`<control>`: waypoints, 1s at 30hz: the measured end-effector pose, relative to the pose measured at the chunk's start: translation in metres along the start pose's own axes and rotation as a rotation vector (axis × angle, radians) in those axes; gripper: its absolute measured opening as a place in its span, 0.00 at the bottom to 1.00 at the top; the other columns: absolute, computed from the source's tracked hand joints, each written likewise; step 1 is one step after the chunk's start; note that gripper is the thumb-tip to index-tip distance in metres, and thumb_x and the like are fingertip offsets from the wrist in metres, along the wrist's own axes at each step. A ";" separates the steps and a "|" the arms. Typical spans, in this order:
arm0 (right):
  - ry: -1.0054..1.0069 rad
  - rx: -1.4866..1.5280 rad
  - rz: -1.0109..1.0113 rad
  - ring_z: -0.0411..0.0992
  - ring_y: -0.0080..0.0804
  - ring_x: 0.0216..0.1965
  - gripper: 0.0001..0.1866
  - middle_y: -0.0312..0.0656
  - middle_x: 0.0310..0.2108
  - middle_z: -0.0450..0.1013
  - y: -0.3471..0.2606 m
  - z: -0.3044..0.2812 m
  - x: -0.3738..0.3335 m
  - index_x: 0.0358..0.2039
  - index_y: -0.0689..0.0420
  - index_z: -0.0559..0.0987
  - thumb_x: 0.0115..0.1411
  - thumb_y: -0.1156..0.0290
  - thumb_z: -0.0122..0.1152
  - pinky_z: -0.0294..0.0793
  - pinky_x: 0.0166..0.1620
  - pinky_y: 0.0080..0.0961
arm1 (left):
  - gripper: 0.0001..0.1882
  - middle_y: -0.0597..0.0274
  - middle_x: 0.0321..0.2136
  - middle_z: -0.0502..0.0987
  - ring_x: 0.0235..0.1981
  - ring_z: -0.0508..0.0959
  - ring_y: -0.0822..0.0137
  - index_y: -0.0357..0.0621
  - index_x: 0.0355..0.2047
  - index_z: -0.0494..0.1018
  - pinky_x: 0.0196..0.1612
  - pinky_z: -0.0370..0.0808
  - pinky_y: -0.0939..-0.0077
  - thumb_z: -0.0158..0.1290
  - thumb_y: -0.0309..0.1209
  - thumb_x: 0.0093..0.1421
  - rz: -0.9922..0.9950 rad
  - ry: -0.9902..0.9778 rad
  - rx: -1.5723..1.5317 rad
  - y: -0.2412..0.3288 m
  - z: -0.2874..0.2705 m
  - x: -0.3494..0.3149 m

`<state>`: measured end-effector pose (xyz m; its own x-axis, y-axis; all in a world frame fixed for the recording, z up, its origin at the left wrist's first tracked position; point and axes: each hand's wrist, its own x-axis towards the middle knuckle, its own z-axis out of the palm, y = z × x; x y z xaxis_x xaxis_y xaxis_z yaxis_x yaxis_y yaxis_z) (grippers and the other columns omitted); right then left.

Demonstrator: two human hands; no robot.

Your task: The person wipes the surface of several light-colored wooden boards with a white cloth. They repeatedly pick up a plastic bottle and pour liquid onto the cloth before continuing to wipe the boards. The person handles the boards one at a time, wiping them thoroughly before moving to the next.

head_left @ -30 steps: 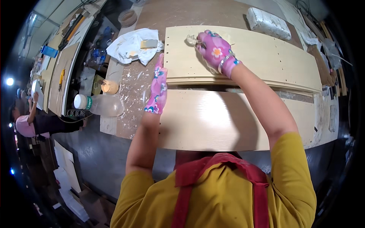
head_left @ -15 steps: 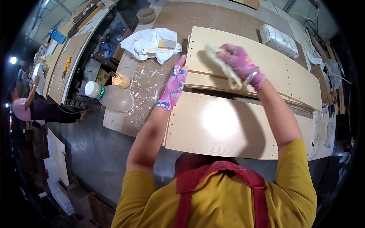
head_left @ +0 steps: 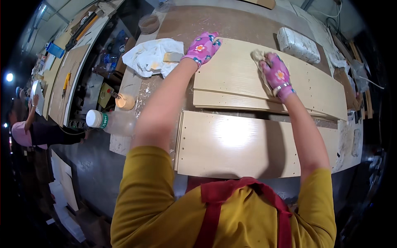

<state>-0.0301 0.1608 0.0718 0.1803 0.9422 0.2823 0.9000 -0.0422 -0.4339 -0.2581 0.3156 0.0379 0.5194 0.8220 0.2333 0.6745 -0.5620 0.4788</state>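
My left hand (head_left: 202, 48), in a pink flowered glove, holds the far left corner of a pale wood-grain board (head_left: 235, 68) that has small holes along its ends. That board tops a stack whose lower edges show on the near side. In my right hand (head_left: 276, 75), gloved alike, a crumpled off-white rag (head_left: 259, 57) is pressed on the board's surface, right of its middle. Nearer to me lies a second stack, topped by a similar board (head_left: 206, 146); a narrow gap parts the two stacks.
Left of the boards are a white cloth (head_left: 142, 58) with a sanding block (head_left: 172, 57) on it, an orange-topped tub (head_left: 125, 101) and a plastic bottle (head_left: 96, 119). A wrapped white block (head_left: 298, 45) sits beyond the far board. A person (head_left: 25, 132) works at the left.
My left hand has gone from the board's left edge up to its far corner. The right hand with the rag has moved right and slightly nearer. The far board appears shifted slightly.
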 end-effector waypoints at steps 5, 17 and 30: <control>-0.062 0.010 -0.365 0.73 0.49 0.36 0.08 0.53 0.32 0.72 -0.110 0.047 -0.028 0.34 0.58 0.74 0.55 0.69 0.55 0.73 0.41 0.42 | 0.20 0.45 0.48 0.72 0.50 0.73 0.46 0.43 0.50 0.72 0.54 0.70 0.59 0.42 0.42 0.66 -0.005 0.023 -0.002 -0.001 -0.004 -0.005; -0.067 0.026 -0.434 0.74 0.48 0.32 0.07 0.51 0.28 0.72 -0.114 0.049 -0.027 0.33 0.60 0.74 0.55 0.71 0.52 0.74 0.38 0.42 | 0.18 0.44 0.42 0.76 0.46 0.74 0.46 0.40 0.46 0.74 0.51 0.70 0.59 0.43 0.39 0.66 0.052 0.098 0.036 -0.004 0.004 -0.009; -0.116 0.082 -0.241 0.74 0.46 0.39 0.09 0.51 0.36 0.74 -0.080 0.021 -0.053 0.34 0.60 0.75 0.53 0.72 0.51 0.73 0.44 0.42 | 0.14 0.44 0.35 0.77 0.39 0.75 0.45 0.38 0.39 0.75 0.45 0.70 0.54 0.43 0.33 0.63 0.276 0.161 0.145 -0.014 0.000 -0.023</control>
<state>-0.1204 0.1210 0.0739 -0.0862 0.9536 0.2885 0.8752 0.2109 -0.4354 -0.2797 0.3048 0.0257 0.6110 0.6344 0.4735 0.5936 -0.7629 0.2561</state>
